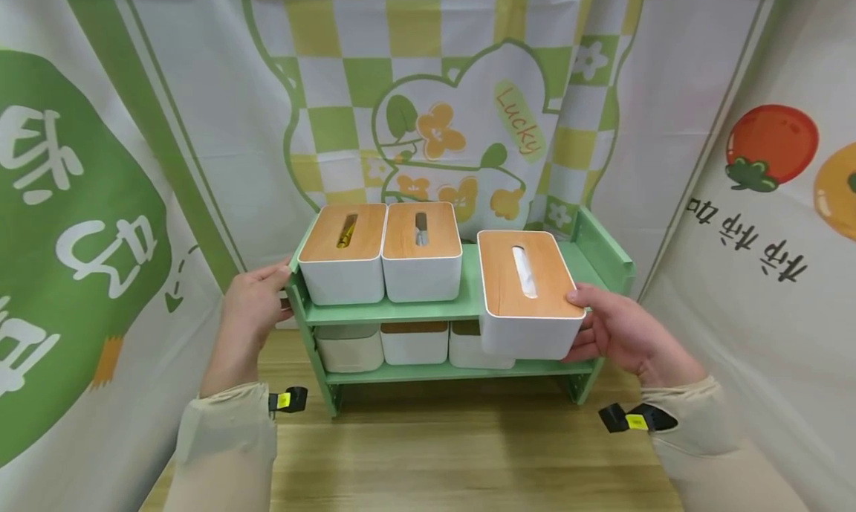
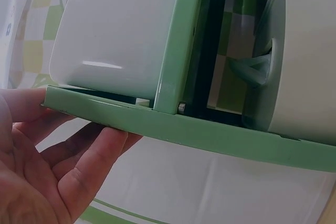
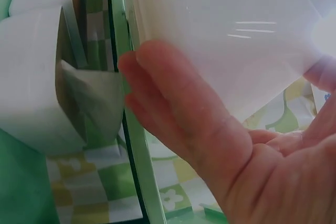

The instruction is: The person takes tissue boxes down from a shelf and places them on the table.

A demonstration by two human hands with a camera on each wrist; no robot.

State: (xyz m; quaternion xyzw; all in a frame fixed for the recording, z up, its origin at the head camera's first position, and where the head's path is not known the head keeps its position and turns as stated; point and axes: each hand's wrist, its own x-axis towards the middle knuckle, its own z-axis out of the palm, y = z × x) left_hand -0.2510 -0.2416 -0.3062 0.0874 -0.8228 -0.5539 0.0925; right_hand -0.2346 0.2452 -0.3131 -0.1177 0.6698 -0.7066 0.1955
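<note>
A white tissue box (image 1: 530, 274) with a wood-look lid and a tissue in its slot overhangs the front of the green two-tier shelf (image 1: 414, 313), on the right half. My right hand (image 1: 618, 334) holds it by its near right corner, thumb on the lid's edge and fingers under the base. In the right wrist view those fingers (image 3: 184, 98) lie against the white underside. At the shelf's left end, my left hand (image 1: 253, 304) grips the green side panel (image 2: 131, 121), with the thumb on one side and the fingers on the other.
Two similar boxes, a left one (image 1: 342, 256) and a right one (image 1: 423, 253), stand side by side on the top tier. On the lower tier sit a cream box (image 1: 349, 348), a white box (image 1: 414, 347) and another white box (image 1: 481, 351). A printed curtain (image 1: 361, 88) hangs behind.
</note>
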